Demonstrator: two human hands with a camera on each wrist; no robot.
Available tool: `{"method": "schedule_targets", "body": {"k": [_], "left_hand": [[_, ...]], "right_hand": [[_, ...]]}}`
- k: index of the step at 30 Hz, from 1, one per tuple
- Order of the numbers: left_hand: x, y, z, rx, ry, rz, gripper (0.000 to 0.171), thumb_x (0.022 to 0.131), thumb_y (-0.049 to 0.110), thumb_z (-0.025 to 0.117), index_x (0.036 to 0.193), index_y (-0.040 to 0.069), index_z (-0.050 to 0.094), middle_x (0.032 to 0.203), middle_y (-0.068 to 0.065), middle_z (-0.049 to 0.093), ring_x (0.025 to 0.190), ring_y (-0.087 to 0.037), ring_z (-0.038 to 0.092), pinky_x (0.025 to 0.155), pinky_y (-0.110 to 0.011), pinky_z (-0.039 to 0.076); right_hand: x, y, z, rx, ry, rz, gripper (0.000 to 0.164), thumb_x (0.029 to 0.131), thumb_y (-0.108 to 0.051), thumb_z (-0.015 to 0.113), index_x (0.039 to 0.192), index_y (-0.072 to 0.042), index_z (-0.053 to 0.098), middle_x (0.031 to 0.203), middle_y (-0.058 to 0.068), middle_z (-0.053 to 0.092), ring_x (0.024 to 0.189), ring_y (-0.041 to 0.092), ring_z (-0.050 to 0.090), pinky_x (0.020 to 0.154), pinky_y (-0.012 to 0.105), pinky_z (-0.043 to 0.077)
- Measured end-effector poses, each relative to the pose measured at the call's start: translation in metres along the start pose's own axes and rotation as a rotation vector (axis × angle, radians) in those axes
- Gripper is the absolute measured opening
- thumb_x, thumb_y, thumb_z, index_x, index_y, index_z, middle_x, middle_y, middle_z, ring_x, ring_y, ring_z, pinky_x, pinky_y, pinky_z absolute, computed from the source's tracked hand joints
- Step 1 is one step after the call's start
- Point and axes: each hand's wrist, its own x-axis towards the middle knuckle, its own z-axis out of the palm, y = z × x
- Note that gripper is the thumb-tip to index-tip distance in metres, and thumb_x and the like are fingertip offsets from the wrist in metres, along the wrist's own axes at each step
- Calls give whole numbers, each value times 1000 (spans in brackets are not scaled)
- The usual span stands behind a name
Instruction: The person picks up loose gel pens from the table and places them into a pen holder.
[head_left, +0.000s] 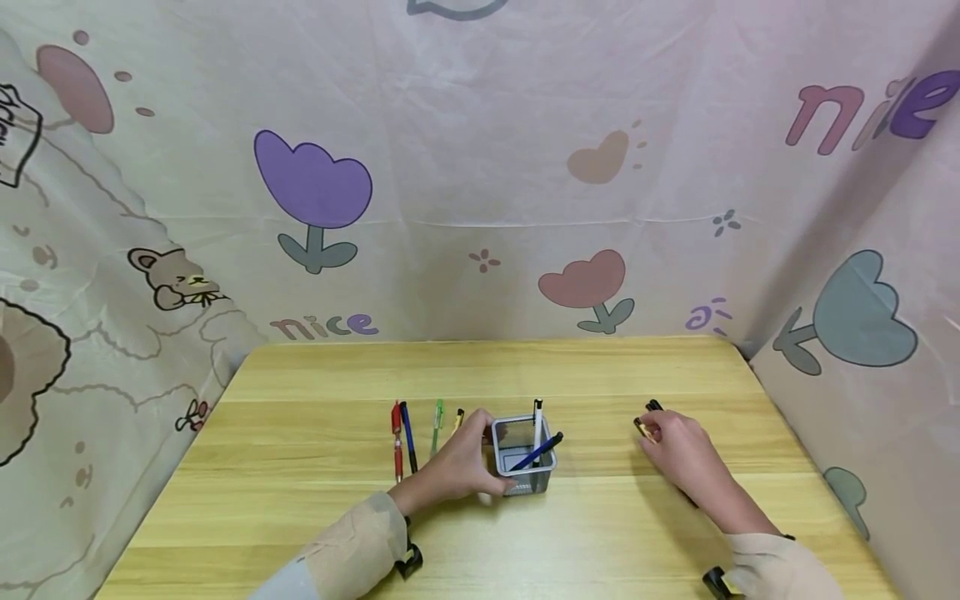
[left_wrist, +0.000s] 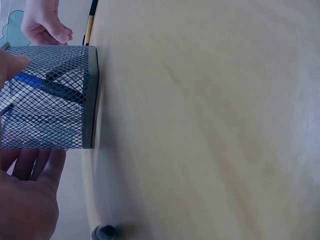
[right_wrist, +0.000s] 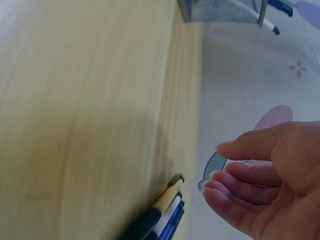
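Note:
My left hand [head_left: 459, 464] holds a square grey mesh pen holder [head_left: 528, 483], thumb at its near side and fingers round the far side. Inside lean a white pen [head_left: 537, 419] with a black cap and a blue pen [head_left: 536, 452] with a dark end. To the right, my right hand [head_left: 681, 450] hovers over several pens lying on the table, its thumb and fingers apart with nothing between them. Closest to it in the right wrist view is a yellow pen [right_wrist: 168, 196] with black ends; a white pen [right_wrist: 170, 214] and blue ones lie beside it, partly hidden in the head view.
On the wooden table [head_left: 300, 508], left of the pen holder, lie a red pen [head_left: 397, 446], a blue pen [head_left: 408, 437], a green pen [head_left: 438, 423] and a yellow pen [head_left: 458, 419] partly behind my left hand. A printed cloth [head_left: 450, 167] hangs behind and at both sides.

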Motion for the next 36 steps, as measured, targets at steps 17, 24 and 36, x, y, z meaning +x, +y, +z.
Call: {"method": "schedule_targets", "body": {"k": [17,24,36], "left_hand": [[-1,-1,-1,-33,-3,-3,70,69,25,94,120,13,47,119,-6,60,104,-12,58,95,-29,51],[-2,0,-1,-28,0,-4,69,69,26,94,119,14,47,120,-7,60,105,-12,58,97,-30,51],[-2,1,0,-26,0,-2,70,70,25,94,120,11,47,120,-8,60,105,-13,59,97,-31,52]], "right_hand": [[4,17,3,-79,-141,97,22,88,-10,76,102,7,73,93,19,76,88,35,73,73,48,59],[3,22,8,-128,-130,64,45,88,-8,74,65,-17,36,64,-3,27,61,15,31,58,29,25],[6,23,10,-139,-156,77,24,85,-6,76,66,-8,61,62,1,53,59,17,45,54,32,36]]}}
